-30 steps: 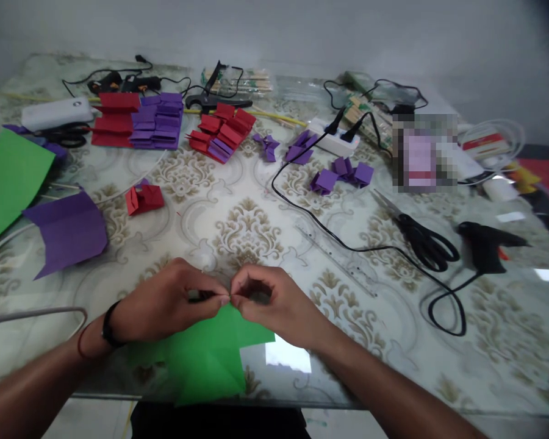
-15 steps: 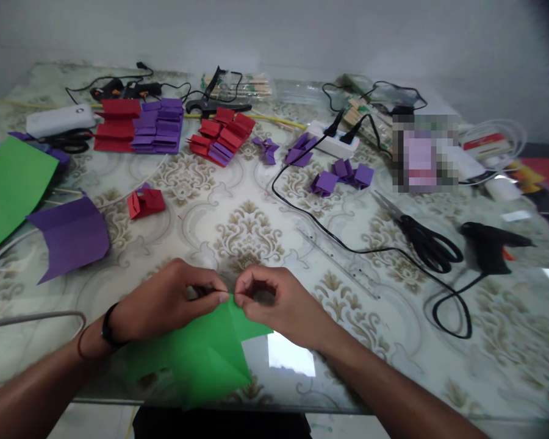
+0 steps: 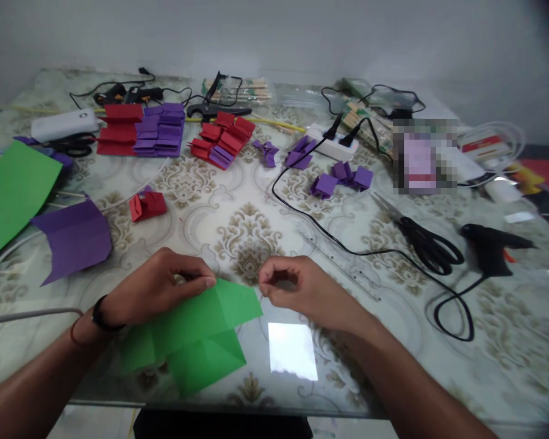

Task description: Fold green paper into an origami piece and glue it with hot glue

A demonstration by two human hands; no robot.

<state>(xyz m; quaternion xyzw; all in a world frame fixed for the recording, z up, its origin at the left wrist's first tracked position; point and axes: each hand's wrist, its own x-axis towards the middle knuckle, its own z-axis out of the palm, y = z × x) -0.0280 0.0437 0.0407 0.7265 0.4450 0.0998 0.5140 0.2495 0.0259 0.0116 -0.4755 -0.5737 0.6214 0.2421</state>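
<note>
The creased green paper [image 3: 205, 329] is spreading in front of you, near the front edge of the table [image 3: 196, 225]. Your left hand [image 3: 165, 283] is pinching its upper edge. Your right hand [image 3: 306, 286] is hovering just beside its right corner, fingertips nearly meeting; whether they are gripping anything, I cannot tell. Beyond, a folded red piece [image 3: 149, 205], a clear ruler [image 3: 341, 263] and black scissors [image 3: 432, 244] are lying.

Matt green paper [image 3: 196, 323], glossy tabletop [image 3: 204, 235]

Lost from sight
The left grip [image 3: 158, 289] covered part of the creased green paper [image 3: 194, 326]; coarse blur masked the pinkish rectangle [image 3: 419, 160].
</note>
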